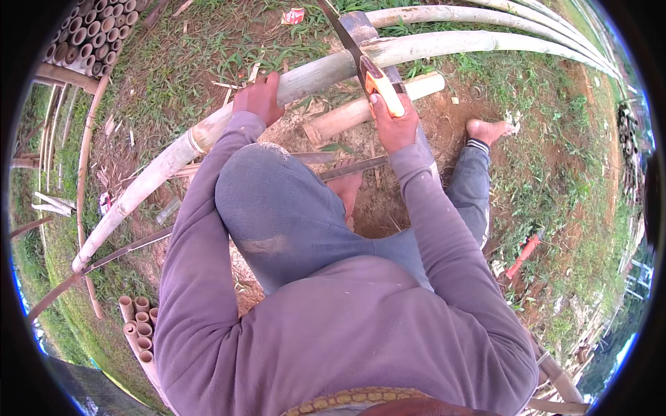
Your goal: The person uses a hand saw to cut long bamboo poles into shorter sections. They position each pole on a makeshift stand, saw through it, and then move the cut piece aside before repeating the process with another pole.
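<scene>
A long pale bamboo pole (312, 76) runs across in front of me, from the lower left to the upper right. My left hand (260, 100) is closed over it, left of the saw. In my right hand (397, 125) is the orange and cream handle of a handsaw (378, 84). The saw's dark blade lies across the pole, slanting up to the left, beside a wooden support (359, 26) under the pole. How deep the blade sits cannot be made out. Beneath the saw handle, a short cut length of bamboo (340, 122) lies on the ground.
More long bamboo poles (444, 14) stretch away at the upper right. Stacked bamboo tubes (90, 31) stand at the far left, with another bundle (143, 329) at the lower left. A red-handled tool (524, 255) lies in the grass to the right. My bent knee (260, 166) is near the pole.
</scene>
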Action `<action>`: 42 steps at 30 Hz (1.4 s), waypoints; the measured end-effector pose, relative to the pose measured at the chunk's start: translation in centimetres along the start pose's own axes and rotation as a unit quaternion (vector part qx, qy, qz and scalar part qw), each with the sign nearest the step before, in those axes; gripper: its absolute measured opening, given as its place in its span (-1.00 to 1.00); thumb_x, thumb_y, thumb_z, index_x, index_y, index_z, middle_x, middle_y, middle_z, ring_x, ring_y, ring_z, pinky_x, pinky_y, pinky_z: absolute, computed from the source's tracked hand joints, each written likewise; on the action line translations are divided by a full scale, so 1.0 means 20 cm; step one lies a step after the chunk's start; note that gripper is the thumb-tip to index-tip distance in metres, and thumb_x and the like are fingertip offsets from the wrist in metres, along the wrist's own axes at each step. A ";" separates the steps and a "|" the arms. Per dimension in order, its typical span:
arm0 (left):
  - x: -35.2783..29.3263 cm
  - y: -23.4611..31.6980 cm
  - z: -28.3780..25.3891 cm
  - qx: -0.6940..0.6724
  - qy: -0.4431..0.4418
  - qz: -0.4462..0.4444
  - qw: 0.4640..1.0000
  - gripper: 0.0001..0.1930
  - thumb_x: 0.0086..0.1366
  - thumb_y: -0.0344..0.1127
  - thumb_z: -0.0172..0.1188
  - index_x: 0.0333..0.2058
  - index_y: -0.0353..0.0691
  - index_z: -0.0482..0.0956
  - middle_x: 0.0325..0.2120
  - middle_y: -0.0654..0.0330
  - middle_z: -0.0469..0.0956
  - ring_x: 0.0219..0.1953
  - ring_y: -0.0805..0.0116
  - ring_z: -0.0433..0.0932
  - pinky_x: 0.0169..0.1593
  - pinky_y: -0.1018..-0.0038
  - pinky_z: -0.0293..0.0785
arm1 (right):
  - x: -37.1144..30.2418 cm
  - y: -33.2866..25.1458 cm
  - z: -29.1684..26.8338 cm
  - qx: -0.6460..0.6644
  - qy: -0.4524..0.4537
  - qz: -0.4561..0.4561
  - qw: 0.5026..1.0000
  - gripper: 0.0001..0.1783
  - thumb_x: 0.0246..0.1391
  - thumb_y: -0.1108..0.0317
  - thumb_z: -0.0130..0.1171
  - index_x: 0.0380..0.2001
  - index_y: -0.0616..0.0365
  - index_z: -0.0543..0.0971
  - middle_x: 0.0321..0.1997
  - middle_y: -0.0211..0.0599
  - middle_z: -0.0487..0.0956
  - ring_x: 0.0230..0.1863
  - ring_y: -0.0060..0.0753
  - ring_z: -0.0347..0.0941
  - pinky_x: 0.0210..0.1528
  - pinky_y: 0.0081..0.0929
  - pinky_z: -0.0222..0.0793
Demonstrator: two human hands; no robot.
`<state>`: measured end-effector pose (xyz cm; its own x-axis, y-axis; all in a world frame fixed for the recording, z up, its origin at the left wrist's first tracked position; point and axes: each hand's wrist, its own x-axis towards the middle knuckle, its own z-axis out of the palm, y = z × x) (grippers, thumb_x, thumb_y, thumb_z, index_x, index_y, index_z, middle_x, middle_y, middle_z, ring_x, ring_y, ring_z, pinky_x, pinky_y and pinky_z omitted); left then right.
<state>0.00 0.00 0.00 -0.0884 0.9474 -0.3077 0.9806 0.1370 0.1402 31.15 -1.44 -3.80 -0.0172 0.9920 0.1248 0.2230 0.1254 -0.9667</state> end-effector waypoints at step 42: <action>0.07 -0.14 -0.07 0.004 -0.030 0.043 0.999 -0.20 -0.10 0.01 0.52 0.17 0.01 0.49 -0.14 -0.09 0.73 -0.07 -0.14 0.72 0.05 0.06 0.63 | -0.35 -0.25 -0.24 -0.112 0.025 -0.126 0.985 -0.57 0.38 0.36 0.23 0.20 0.39 0.54 0.13 0.09 0.67 0.08 -0.09 0.69 0.08 -0.30 0.60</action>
<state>-3.06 1.34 0.50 0.0058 0.9365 -0.3506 0.9854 0.0544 0.1614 34.78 -9.15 1.24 -0.0529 0.9274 0.3704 0.4274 0.3562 -0.8309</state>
